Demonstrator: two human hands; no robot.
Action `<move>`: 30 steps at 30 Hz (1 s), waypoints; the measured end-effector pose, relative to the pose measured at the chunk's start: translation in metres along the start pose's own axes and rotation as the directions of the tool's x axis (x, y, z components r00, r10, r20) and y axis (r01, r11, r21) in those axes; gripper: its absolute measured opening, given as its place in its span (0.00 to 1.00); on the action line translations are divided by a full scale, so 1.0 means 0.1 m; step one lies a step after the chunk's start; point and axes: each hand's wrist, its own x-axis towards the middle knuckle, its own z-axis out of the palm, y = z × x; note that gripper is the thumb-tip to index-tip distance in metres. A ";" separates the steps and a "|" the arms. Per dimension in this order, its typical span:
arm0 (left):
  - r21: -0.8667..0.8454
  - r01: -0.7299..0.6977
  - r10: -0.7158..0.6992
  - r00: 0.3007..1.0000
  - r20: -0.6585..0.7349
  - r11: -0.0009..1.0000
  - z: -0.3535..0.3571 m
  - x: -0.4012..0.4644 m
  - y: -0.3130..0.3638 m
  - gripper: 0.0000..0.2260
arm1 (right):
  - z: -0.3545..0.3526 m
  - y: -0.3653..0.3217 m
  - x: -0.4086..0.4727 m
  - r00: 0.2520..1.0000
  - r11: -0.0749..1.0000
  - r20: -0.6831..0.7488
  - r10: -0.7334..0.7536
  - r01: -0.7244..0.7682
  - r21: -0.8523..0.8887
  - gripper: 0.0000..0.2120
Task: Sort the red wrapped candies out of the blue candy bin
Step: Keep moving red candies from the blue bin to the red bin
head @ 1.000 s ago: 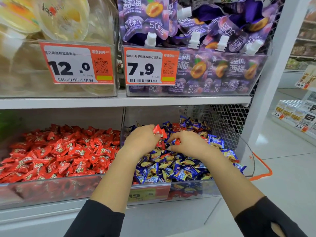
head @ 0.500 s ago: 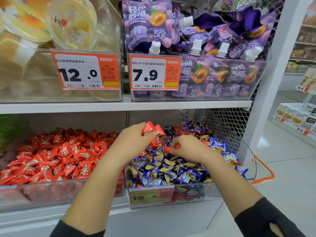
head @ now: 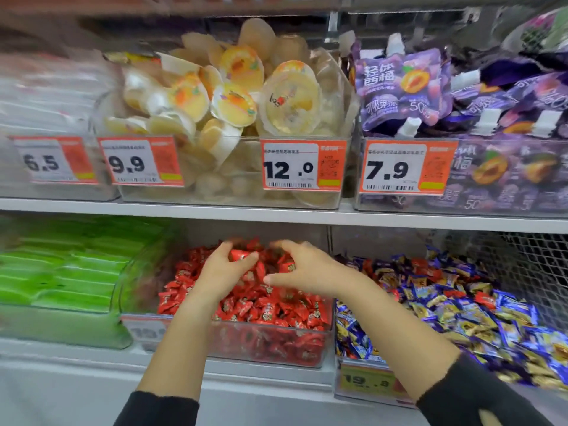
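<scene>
My left hand (head: pixel 226 272) hovers over the clear bin of red wrapped candies (head: pixel 270 342) and pinches a few red candies (head: pixel 241 256) between thumb and fingers. Close beside it, my right hand (head: pixel 302 269) arches over the same red pile with thumb and fingers spread apart; it is motion-blurred, and a red candy (head: pixel 287 266) shows in the gap under it. To the right stands the blue candy bin (head: pixel 345 393), heaped with blue and yellow wrapped candies (head: pixel 445 305). A few stray red candies (head: pixel 419 262) lie among them.
A bin of green packs (head: pixel 61 272) sits left of the red bin. The white shelf board (head: pixel 276 214) runs just above both hands, carrying jelly cups (head: pixel 233 87) and purple pouches (head: pixel 408 84). Wire mesh (head: pixel 522 259) backs the blue bin.
Both hands have moved left, out of the blue bin and over the red bin, the left carrying red candies. The view has swung left with them.
</scene>
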 end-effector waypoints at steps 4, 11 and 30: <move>0.125 -0.019 0.032 0.994 -0.108 0.992 -0.15 0.14 -0.14 0.20 | -0.02 0.13 -0.07 1.000 0.978 -0.008 -0.001 -0.001 -0.210 0.31; 0.605 -0.280 0.058 0.931 0.359 0.745 0.25 0.04 -0.08 0.31 | 0.00 0.56 -0.53 0.995 0.992 -0.085 0.045 -0.054 -0.110 0.30; 0.760 -0.281 0.023 0.943 0.332 0.586 0.50 0.56 0.03 0.26 | 0.12 0.60 -0.60 0.993 0.999 -0.113 0.036 -0.035 0.006 0.31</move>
